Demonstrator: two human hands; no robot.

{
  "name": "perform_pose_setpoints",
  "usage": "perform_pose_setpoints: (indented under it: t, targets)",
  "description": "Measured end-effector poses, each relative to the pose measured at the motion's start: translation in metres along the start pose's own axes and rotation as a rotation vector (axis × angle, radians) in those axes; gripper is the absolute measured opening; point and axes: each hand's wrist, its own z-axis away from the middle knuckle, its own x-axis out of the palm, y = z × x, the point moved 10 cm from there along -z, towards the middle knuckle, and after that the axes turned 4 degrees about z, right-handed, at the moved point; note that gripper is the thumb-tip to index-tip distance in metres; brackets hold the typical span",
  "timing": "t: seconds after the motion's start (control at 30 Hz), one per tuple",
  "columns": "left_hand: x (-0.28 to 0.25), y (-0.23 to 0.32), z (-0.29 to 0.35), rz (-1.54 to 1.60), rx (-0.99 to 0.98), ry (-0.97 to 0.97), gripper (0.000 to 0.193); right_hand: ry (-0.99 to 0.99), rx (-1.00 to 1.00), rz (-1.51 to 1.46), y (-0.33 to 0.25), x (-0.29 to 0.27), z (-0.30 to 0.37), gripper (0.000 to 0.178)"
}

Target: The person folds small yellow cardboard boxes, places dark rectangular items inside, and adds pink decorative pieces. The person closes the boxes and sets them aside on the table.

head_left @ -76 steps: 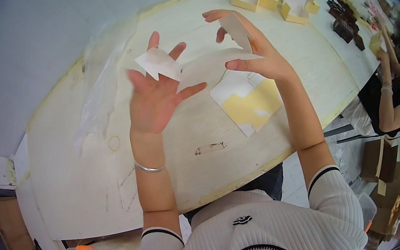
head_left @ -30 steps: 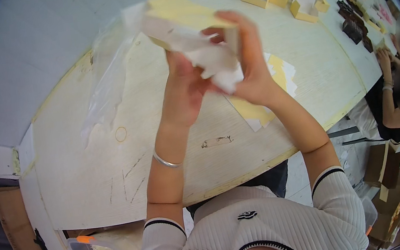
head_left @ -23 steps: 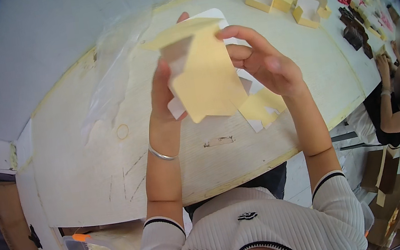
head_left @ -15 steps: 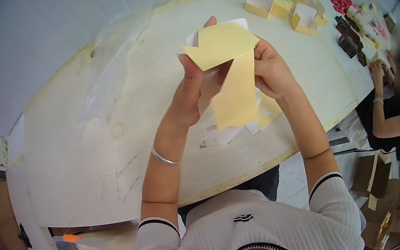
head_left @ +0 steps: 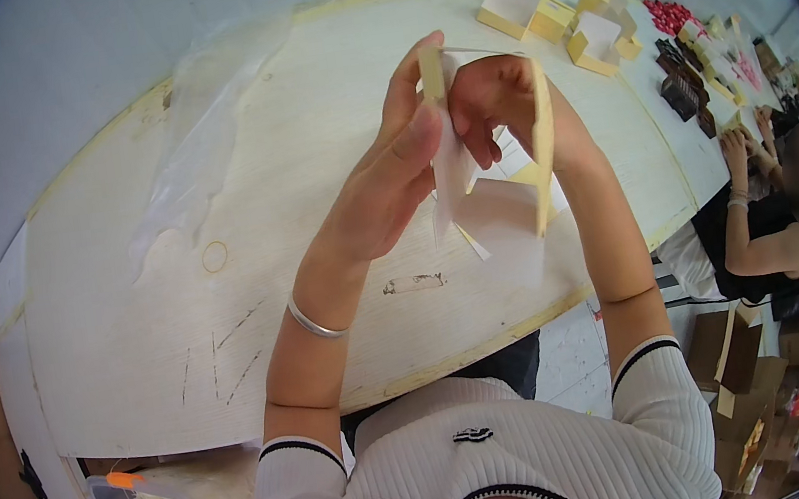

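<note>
Head view: the left hand (head_left: pixel 385 181) pinches one wall of the yellow-and-white carton (head_left: pixel 544 140) between thumb and fingers; the right hand (head_left: pixel 495 95), fingers curled, reaches between its walls, grip unclear. Light, even thumb pressure should avoid denting.

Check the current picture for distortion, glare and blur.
Head view: the fisheye visibly curves the edges of the table, with black corners; head view: soft light, no strong glare on that surface; head view: the lower panel of the carton looks blurred, while the left hand is fairly sharp.
</note>
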Motion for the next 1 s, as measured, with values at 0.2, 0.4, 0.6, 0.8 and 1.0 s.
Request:
perform_pose_setpoints:
  t: [0.2,0.4,0.6,0.8,1.0]
  targets:
    - [0.0,0.0,-0.001,0.165,0.075,-0.079,0.067,-0.049,0.028,0.058,-0.011,0.009,-0.002,0.02]
    - [-0.01,-0.01,-0.002,0.164,0.041,0.052,0.065,-0.041,-0.106,0.203,-0.013,0.009,0.0,0.02]
    - [-0.043,0.001,0.002,-0.122,0.219,0.29,0.051,-0.346,0.136,-0.347,0.031,0.002,-0.009,0.025]
    - [-0.091,-0.005,0.024,0.296,0.286,0.608,0.039,-0.023,-0.405,0.028,-0.007,-0.006,0.012,0.083]
    - [-0.072,0.003,0.017,-0.07,0.246,0.66,0.05,0.199,-0.522,0.282,-0.012,0.006,0.016,0.091]
